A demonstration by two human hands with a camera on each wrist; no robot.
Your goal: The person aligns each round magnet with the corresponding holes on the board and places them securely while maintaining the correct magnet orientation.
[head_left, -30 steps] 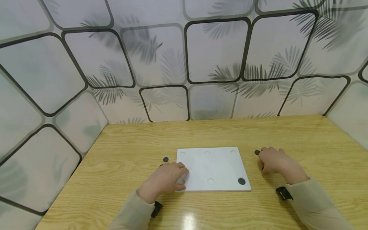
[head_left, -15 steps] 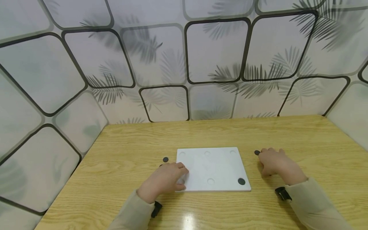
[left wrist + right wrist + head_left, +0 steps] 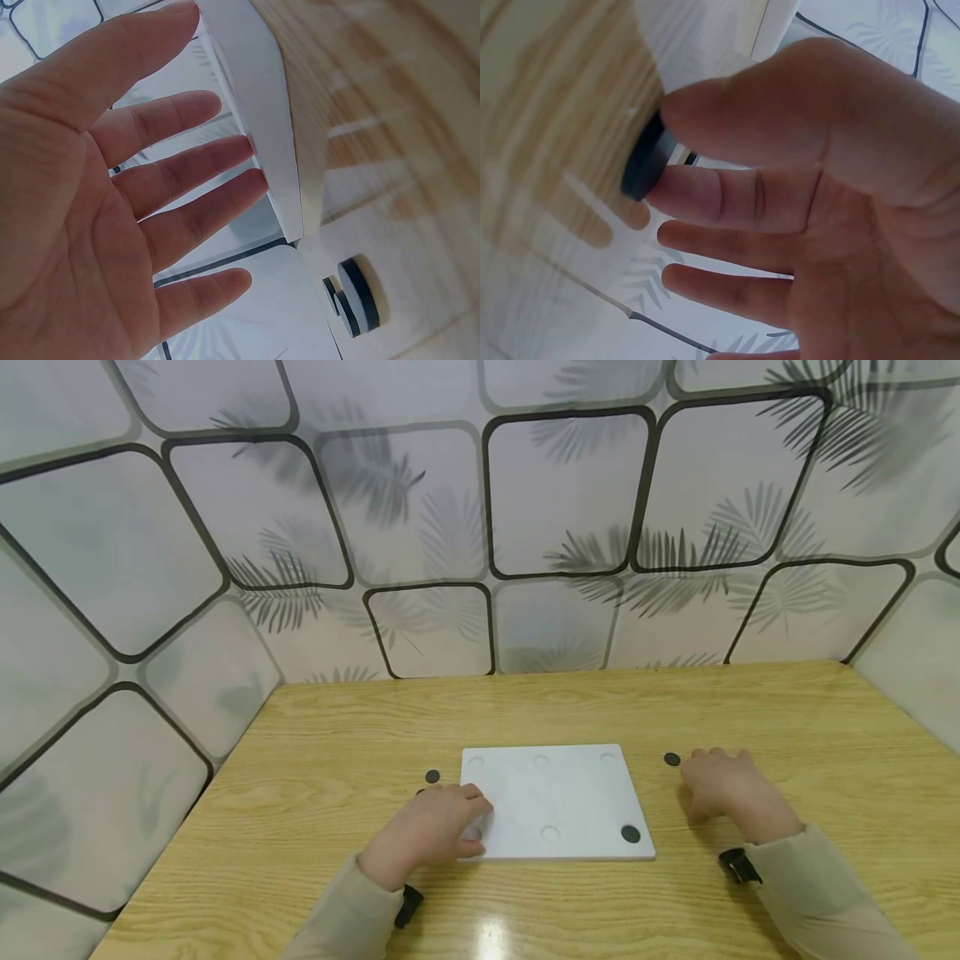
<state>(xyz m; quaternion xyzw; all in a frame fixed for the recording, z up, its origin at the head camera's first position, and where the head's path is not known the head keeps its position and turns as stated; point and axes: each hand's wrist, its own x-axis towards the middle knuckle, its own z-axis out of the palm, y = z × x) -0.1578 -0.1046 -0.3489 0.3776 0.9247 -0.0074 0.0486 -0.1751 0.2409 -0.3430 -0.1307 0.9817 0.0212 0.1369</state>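
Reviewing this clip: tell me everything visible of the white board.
The white board is a thin rectangle with a smooth surface; its material is uncertain, perhaps plastic. It lies flat on the wood-grained table, long sides running left to right. Shallow round hollows show along its far edge and mid near edge; a dark disc sits at its near right corner. The left hand covers part of its left side, touching it.

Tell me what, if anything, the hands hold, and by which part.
The right hand pinches a dark disc by its rim; the left hand only touches the white board.
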